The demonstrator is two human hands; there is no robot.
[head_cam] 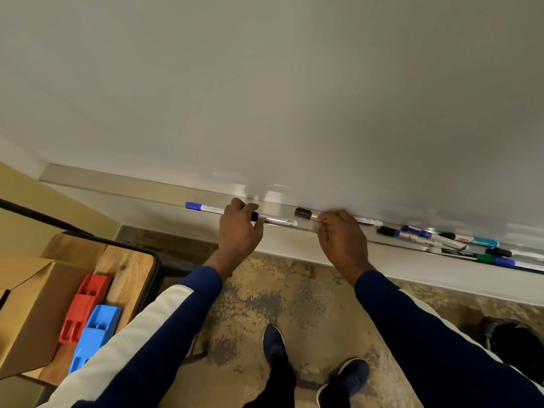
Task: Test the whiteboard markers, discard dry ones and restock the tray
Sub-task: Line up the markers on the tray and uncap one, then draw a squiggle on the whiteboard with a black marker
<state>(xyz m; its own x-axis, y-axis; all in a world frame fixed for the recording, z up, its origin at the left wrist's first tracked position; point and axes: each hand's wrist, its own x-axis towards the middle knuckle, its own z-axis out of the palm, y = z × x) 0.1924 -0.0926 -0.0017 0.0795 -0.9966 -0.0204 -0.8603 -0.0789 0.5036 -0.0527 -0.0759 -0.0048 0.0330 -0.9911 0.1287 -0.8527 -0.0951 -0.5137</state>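
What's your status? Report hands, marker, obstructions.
Left hand grips black-capped marker on tray. Right hand at second marker, grip unclear. Nothing blocks; loose markers piled further right.

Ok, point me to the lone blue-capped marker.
Head view: the blue-capped marker lies in the whiteboard tray, left of centre, just left of the left hand, which grips a black-capped marker.

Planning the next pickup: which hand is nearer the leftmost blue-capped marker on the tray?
Left. The left hand, gripping a black-capped marker, is just right of the blue-capped marker, at its barrel end; the right hand is farther right along the tray.
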